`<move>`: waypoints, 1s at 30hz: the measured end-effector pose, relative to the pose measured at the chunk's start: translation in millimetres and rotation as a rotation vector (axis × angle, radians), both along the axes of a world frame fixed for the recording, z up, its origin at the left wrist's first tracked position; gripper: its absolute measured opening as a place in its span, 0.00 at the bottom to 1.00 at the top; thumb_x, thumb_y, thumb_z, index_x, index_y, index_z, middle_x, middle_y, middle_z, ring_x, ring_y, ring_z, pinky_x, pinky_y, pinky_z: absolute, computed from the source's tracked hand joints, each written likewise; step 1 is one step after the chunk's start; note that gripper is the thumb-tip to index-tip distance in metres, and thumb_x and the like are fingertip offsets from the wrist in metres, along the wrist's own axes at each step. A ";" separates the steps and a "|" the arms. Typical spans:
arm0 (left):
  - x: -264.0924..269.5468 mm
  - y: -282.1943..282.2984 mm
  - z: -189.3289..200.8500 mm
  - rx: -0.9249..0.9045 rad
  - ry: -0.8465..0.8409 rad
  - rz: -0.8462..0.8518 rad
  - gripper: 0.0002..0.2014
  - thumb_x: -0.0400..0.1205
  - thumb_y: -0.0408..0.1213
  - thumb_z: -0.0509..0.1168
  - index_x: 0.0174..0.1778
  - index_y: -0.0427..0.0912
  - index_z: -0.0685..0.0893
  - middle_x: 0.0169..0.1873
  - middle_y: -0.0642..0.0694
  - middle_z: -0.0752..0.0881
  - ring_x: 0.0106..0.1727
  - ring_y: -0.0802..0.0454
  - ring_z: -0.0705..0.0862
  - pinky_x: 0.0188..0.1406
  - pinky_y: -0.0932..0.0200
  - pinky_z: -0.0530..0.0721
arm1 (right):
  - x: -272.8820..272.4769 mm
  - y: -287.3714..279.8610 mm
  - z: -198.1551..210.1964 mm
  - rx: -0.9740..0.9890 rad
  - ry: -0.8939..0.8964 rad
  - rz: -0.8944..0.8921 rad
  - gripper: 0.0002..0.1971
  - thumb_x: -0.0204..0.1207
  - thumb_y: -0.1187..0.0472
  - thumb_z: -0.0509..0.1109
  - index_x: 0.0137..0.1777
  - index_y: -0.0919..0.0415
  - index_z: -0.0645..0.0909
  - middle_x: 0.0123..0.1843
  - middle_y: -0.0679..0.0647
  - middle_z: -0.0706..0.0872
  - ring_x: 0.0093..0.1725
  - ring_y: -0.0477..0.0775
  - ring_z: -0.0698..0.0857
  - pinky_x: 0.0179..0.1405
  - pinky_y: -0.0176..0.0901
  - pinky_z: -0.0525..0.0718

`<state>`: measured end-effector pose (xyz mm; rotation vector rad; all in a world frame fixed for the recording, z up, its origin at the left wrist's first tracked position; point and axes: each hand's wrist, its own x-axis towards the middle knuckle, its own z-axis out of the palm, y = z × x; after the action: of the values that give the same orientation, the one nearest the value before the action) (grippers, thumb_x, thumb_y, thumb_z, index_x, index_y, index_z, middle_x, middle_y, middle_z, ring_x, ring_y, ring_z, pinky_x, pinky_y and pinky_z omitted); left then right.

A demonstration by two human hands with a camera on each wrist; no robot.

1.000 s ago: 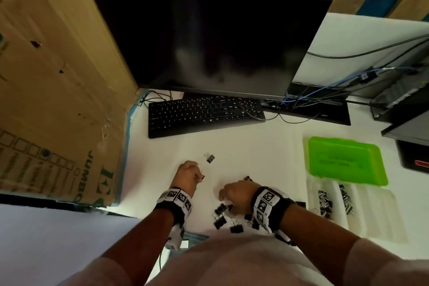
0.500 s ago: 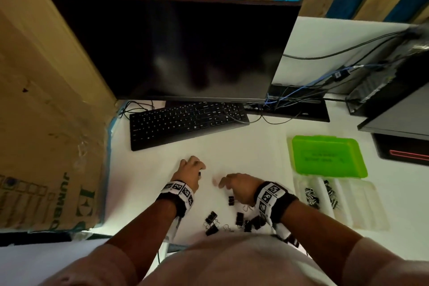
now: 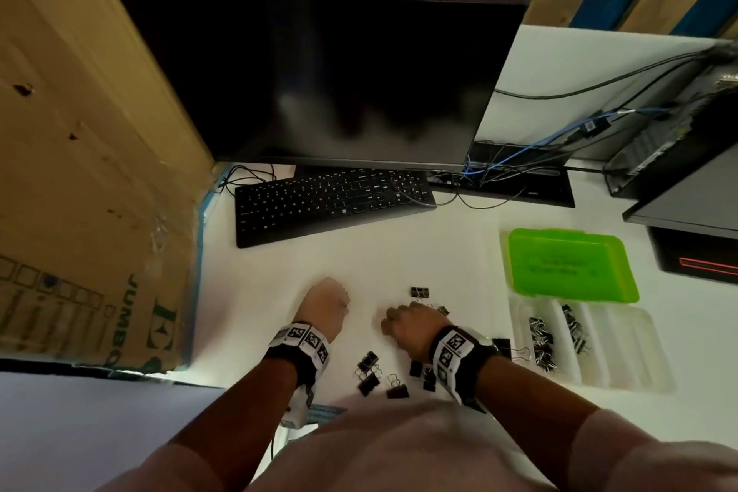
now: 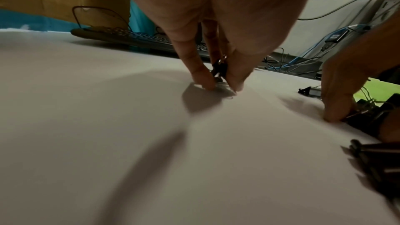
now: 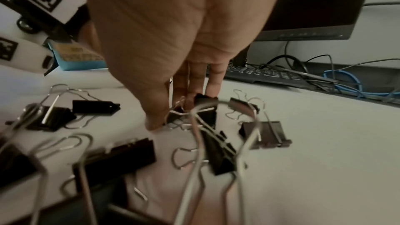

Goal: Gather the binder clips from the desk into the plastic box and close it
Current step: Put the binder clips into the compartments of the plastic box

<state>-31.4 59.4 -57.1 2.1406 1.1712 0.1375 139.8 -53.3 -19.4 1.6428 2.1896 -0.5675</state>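
Note:
Black binder clips (image 3: 367, 371) lie scattered on the white desk (image 3: 459, 252) just in front of me. My left hand (image 3: 327, 304) points its fingers down and pinches one small binder clip (image 4: 219, 72) against the desk, seen close up with the left hand (image 4: 223, 86) in the left wrist view. My right hand (image 3: 407, 322) hovers over the pile; in its wrist view the right hand (image 5: 179, 110) curls thumb and fingers round a black clip (image 5: 205, 109). The clear plastic box (image 3: 631, 351) lies open at the right with clips (image 3: 541, 343) inside and its green lid (image 3: 571, 264) folded back.
A black keyboard (image 3: 331, 200) and a dark monitor (image 3: 319, 84) stand behind the hands. A cardboard box (image 3: 88, 172) walls the left side. Cables (image 3: 499, 172) and a dark computer case (image 3: 687, 192) fill the back right. One more clip (image 3: 419, 292) lies beyond my right hand.
My left hand reached forward to the lone clip near the keyboard and closed its fingers on it. My right hand stayed over the pile, shifting slightly forward.

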 end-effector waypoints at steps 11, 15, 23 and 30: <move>-2.9 0.1 9.7 -0.040 -0.063 0.056 0.09 0.72 0.18 0.69 0.43 0.33 0.88 0.49 0.46 0.82 0.52 0.48 0.84 0.52 0.76 0.76 | 47.7 0.7 35.7 0.256 0.731 -0.725 0.15 0.74 0.60 0.73 0.60 0.54 0.79 0.51 0.50 0.81 0.43 0.49 0.83 0.46 0.35 0.81; 19.7 -2.6 22.6 -0.065 -0.095 0.040 0.08 0.72 0.20 0.70 0.42 0.36 0.88 0.47 0.51 0.80 0.50 0.52 0.83 0.55 0.70 0.78 | 91.9 -22.4 42.3 0.335 0.734 -0.920 0.13 0.75 0.61 0.71 0.59 0.53 0.80 0.49 0.47 0.84 0.43 0.46 0.85 0.38 0.20 0.76; 150.0 -46.6 80.1 -0.142 -0.268 -0.245 0.12 0.72 0.27 0.73 0.42 0.47 0.81 0.51 0.51 0.82 0.46 0.51 0.83 0.51 0.62 0.82 | 170.8 -114.8 59.8 0.479 0.590 -1.165 0.19 0.69 0.67 0.76 0.60 0.56 0.81 0.50 0.49 0.85 0.46 0.51 0.84 0.51 0.41 0.83; 242.0 -116.2 99.1 -0.175 -0.210 -0.540 0.18 0.73 0.28 0.71 0.49 0.51 0.72 0.50 0.49 0.82 0.45 0.47 0.81 0.46 0.52 0.84 | 202.7 -193.5 65.5 0.538 0.517 -1.306 0.27 0.65 0.69 0.79 0.64 0.56 0.77 0.46 0.50 0.85 0.39 0.46 0.80 0.44 0.29 0.77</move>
<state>210.5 -56.9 42.0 2.1451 0.4436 0.0149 342.5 -246.8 46.1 3.4910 1.2335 -0.7787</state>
